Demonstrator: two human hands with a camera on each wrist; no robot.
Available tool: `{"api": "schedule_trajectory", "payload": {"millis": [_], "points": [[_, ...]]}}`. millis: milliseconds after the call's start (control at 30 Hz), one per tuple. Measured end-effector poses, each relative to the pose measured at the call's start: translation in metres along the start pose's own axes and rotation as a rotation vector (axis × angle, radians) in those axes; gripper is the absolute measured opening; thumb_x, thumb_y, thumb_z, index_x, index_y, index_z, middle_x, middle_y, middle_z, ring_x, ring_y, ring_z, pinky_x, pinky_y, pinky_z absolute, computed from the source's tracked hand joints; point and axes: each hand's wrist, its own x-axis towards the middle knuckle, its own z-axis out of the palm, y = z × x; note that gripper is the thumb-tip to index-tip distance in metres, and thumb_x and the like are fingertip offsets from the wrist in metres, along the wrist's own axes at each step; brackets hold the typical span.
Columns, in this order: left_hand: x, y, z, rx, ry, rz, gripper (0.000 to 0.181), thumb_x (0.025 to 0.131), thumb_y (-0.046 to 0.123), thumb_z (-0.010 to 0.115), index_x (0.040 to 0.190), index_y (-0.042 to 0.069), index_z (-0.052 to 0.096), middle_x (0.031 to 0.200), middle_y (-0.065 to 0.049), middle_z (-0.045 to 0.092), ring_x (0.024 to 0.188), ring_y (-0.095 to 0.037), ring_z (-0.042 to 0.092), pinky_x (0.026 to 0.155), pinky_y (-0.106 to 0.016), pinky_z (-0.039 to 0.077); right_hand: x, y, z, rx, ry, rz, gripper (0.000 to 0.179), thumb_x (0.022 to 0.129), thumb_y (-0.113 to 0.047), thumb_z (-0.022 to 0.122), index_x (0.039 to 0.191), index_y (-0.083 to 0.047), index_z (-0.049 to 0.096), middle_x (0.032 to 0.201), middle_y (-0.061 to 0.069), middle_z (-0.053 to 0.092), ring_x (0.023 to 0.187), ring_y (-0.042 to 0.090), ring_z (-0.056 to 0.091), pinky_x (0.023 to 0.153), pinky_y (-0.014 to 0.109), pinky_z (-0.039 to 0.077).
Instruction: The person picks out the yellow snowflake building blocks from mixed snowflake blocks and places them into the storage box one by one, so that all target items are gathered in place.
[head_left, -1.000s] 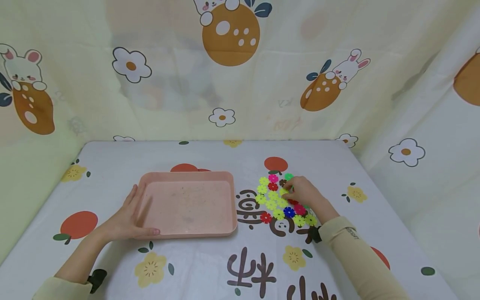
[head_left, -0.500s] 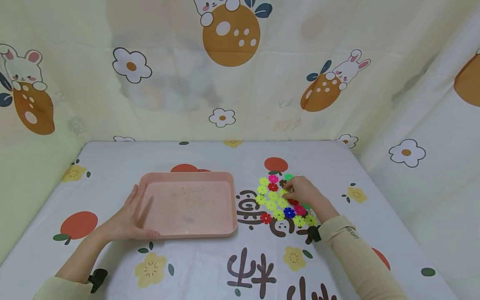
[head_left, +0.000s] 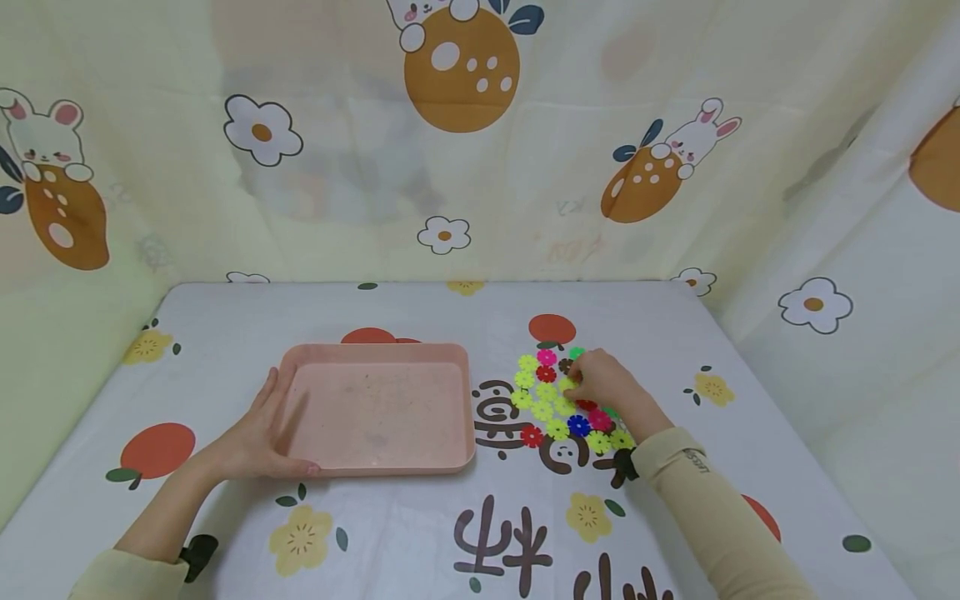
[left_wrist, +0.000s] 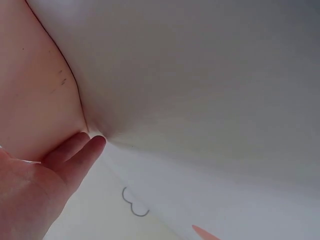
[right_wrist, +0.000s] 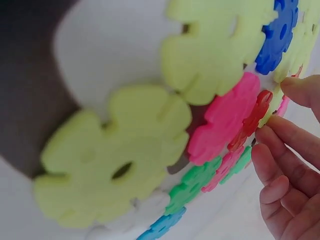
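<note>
My left hand (head_left: pixel 251 437) lies at the near left corner of a shallow pink tray (head_left: pixel 382 408), fingers straight along its left side and thumb on its front edge. In the left wrist view its extended fingertips touch the outer wall of the tray. To the right of the tray, my right hand (head_left: pixel 607 383) reaches into flat slotted plastic building discs shaped like flowers. Its thumb and index finger pinch a yellow disc (right_wrist: pixel 272 106) at its edges, low among the others; the remaining fingers curl loosely. A red disc (right_wrist: pixel 257 114) and a pink disc (right_wrist: pixel 229 120) lie beside the fingertips.
Several more discs lie close together, including a blue disc (head_left: pixel 578 425), a red disc (head_left: pixel 532 435) and a bright green disc (head_left: pixel 577 353). They rest on a white printed tablecloth (head_left: pixel 405 533). A patterned curtain (head_left: pixel 345 183) rises behind the table's far edge.
My right hand and sleeve have shifted very slightly; the fingers stay at the same spot among the discs. The left hand and the tray are practically unmoved.
</note>
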Motion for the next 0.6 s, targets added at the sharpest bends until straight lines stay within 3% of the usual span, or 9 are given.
{"api": "schedule_trajectory", "payload": {"millis": [300, 600], "points": [[0.0003, 0.0003, -0.0005, -0.007, -0.004, -0.006, 0.134, 0.057, 0.045, 0.082, 0.145, 0.015, -0.014, 0.148, -0.025, -0.012, 0.130, -0.050, 0.007, 0.091, -0.070, 0.025, 0.0014, -0.0013, -0.0021, 0.029, -0.021, 0.051, 0.031, 0.074, -0.019, 0.077, 0.096, 0.001, 0.067, 0.084, 0.008, 0.061, 0.070, 0.018, 0.051, 0.065, 0.029, 0.049], [0.0009, -0.0020, 0.0002, -0.013, -0.002, 0.012, 0.135, 0.057, 0.045, 0.083, 0.145, 0.016, -0.014, 0.147, -0.026, -0.012, 0.130, -0.050, 0.007, 0.090, -0.071, 0.023, 0.0017, -0.0015, -0.0020, 0.025, -0.005, 0.033, 0.032, 0.072, -0.021, 0.078, 0.092, 0.001, 0.066, 0.078, 0.006, 0.059, 0.067, 0.018, 0.050, 0.062, 0.029, 0.047]]}}
